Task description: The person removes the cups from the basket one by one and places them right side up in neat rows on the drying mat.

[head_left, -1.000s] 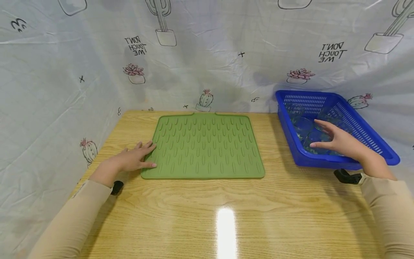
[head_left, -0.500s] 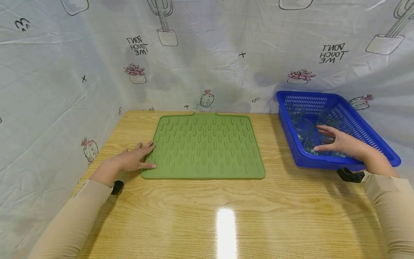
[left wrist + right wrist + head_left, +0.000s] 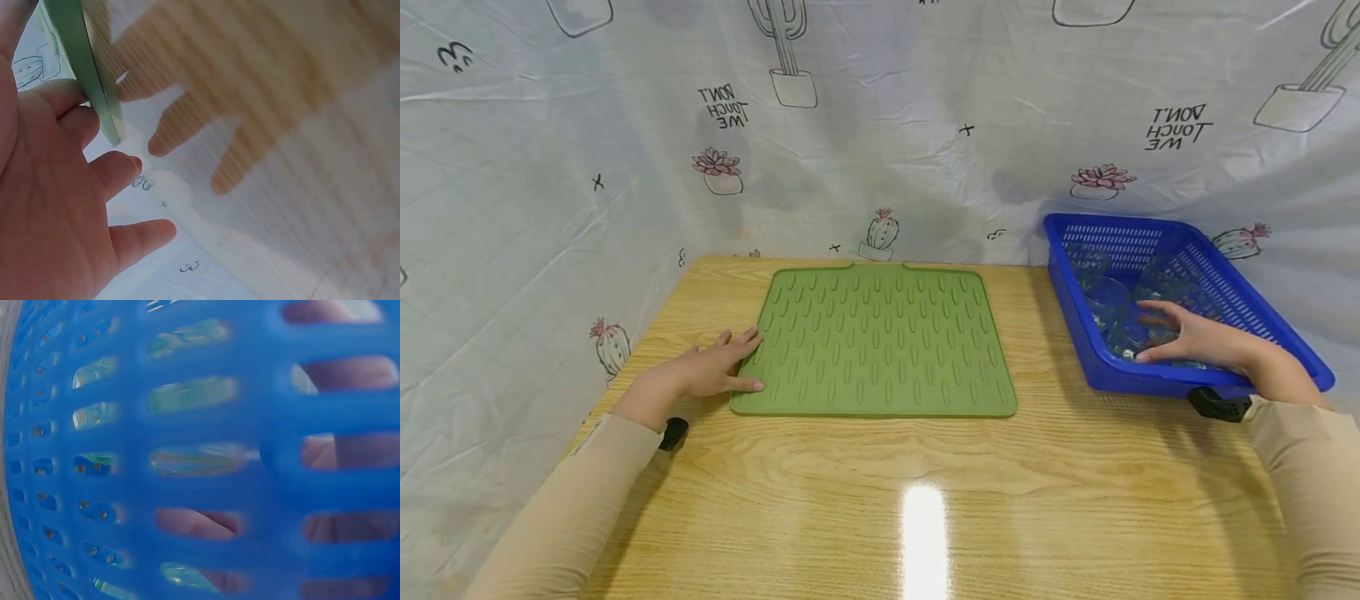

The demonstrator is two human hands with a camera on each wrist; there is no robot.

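A green ridged mat lies flat on the wooden table. On its left edge rests my left hand, fingers spread and thumb near the front corner. The left wrist view shows the palm of this hand beside the mat's edge. At the right, a blue slotted basket contains several clear drinking glasses. My right hand reaches over its front rim, thumb and curved fingers set apart around a glass near the front. Whether they grip it I cannot tell. Through slots in the blue wall, parts of fingers show.
A white curtain printed with cacti hangs behind the table and along its left side. Bare wooden tabletop stretches in front of the mat, with a bright light reflection. The basket stands close to the curtain.
My right hand has moved lower into the basket and slightly right, its fingers now down among the glasses. The left hand stays on the mat's edge.
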